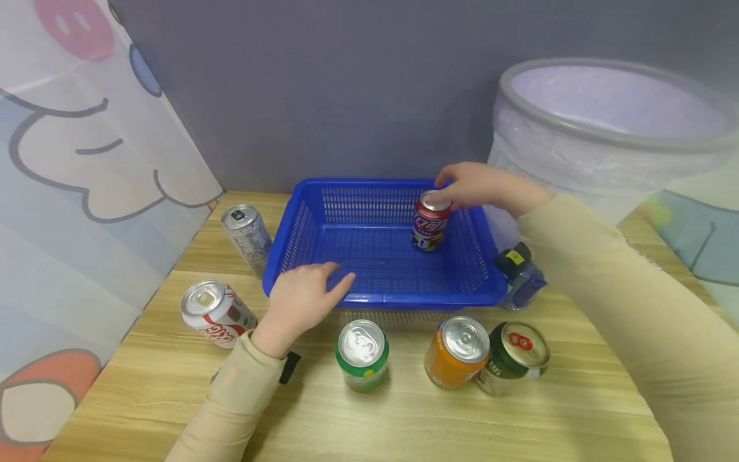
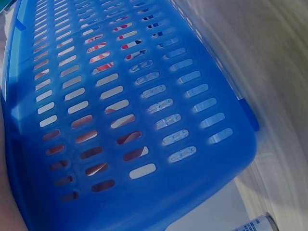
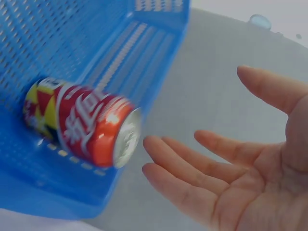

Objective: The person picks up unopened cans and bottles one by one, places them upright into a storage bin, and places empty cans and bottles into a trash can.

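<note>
A red and purple soda can [image 1: 430, 221] stands upright inside the right end of the blue plastic basket [image 1: 381, 299]. My right hand [image 1: 476, 186] is over the basket's right back corner, beside the can's top. In the right wrist view its spread fingers [image 3: 187, 187] are apart from the can [image 3: 86, 122], with nothing in the palm. My left hand [image 1: 303, 295] lies at the basket's front left corner, thumb and forefinger extended over the rim. The left wrist view shows mostly the slotted basket wall [image 2: 159, 178], with only a sliver of that hand at the edge.
Left of the basket stand a silver patterned can [image 1: 248, 234] and a white can with red lettering [image 1: 219, 314]. In front are a green can [image 1: 362, 356], an orange can [image 1: 456, 353] and a dark green can [image 1: 514, 359]. A clear bottle [image 1: 522, 282] and a lined bin [image 1: 577, 154] are at right.
</note>
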Available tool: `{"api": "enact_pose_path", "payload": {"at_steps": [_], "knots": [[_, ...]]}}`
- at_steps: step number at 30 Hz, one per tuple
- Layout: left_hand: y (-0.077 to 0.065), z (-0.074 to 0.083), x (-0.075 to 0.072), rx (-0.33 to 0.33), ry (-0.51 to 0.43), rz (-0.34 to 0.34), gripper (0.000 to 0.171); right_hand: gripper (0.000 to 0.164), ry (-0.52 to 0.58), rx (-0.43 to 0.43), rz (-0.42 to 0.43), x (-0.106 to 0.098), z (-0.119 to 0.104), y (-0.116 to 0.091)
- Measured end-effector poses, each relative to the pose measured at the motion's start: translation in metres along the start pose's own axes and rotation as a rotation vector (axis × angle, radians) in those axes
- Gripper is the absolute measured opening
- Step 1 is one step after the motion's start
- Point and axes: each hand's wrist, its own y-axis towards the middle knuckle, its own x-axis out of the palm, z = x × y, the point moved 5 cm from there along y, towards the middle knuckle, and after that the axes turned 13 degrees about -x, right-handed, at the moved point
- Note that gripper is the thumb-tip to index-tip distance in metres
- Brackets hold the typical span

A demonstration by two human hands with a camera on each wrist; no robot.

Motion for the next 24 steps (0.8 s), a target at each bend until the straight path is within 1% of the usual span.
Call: {"api": "enact_pose_path", "payload": {"at_steps": [4,7,11,16,24], "knots": [[0.000,0.001,0.001,0.007,0.001,0.005,0.055,0.060,-0.036,-0.063,0.006,0.001,-0.011,-0.019],[0.001,0.001,0.000,0.007,0.000,0.012,0.055,0.055,-0.057,-0.111,0.007,0.006,-0.017,-0.034],[0.001,0.002,-0.001,0.009,0.002,0.013,0.054,0.046,-0.048,-0.172,0.015,0.015,-0.020,-0.055],[0.000,0.002,-0.002,0.012,0.004,0.014,0.053,0.040,-0.026,-0.231,0.027,0.026,-0.012,-0.075],[0.000,0.003,-0.003,0.012,0.008,0.019,0.053,0.031,-0.001,-0.281,0.072,0.037,0.005,-0.091]]}}
